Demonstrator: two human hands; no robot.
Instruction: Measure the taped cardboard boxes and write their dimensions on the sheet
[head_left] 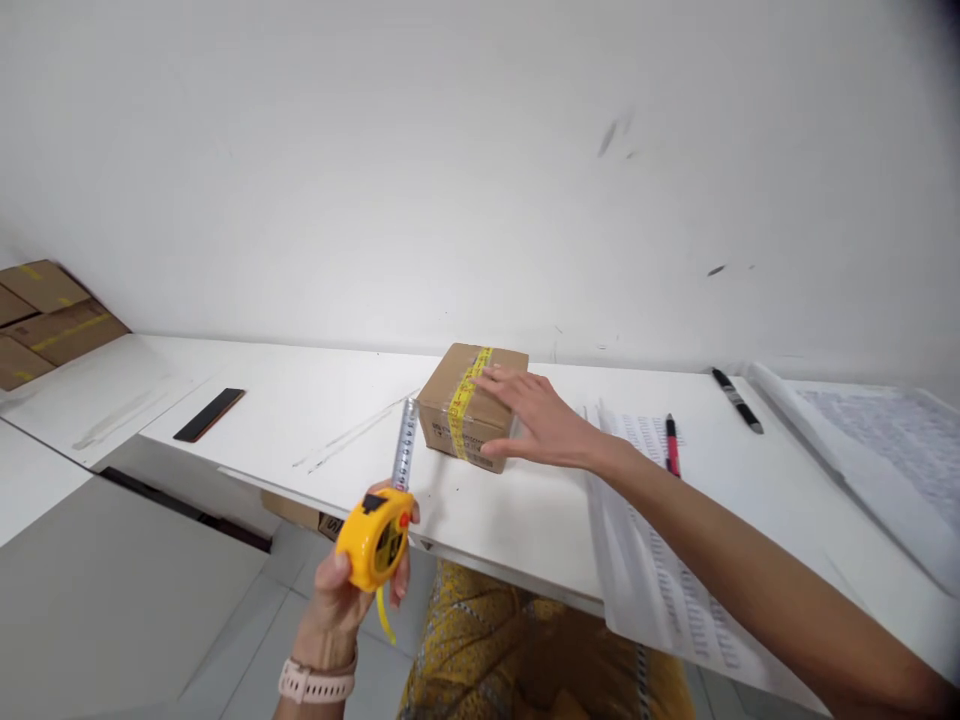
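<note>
My left hand [337,590] is closed around a yellow tape measure [377,540], which has a yellow strap dangling below it. A short length of metal blade [404,445] reaches out from the case, its end at the left front corner of a small cardboard box [442,395]. Yellow printed tape runs over the top and front of that box. Against its right side lies my right hand [536,415], fingers stretched over the top and thumb by the front face, not wrapped round it.
Printed sheets [645,520] with a red and black pen [672,445] lie to the right. Beyond are a black pen [737,400] and papers in a plastic sleeve [862,450]. A dark flat bar [210,414] and stacked cardboard boxes [60,315] are leftward. The white wall [480,180] borders the desk.
</note>
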